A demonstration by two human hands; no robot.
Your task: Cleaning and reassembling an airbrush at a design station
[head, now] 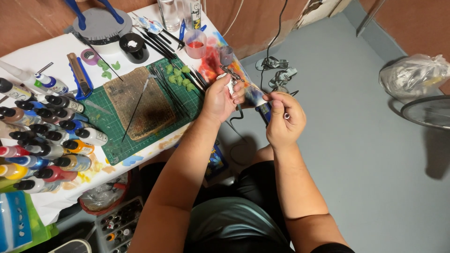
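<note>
Beside table edge (140,154): airbrush (233,77) w/ both hands.
L hand (220,100) gripped it, nozzle pointing up-left; R hand (283,119) just right, fingers pinching small ring-like part (286,115).

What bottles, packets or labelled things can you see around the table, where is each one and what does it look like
Paint bottles: table's left edge, rows lying flat, black caps, varied colours.
White labelled bottle: just above those rows, blue and white label.
Clear bottles: table's far edge, upright, see-through.
Plastic bag: floor at far right, crumpled, translucent.
Left hand holds an airbrush, which bears no label.
</note>
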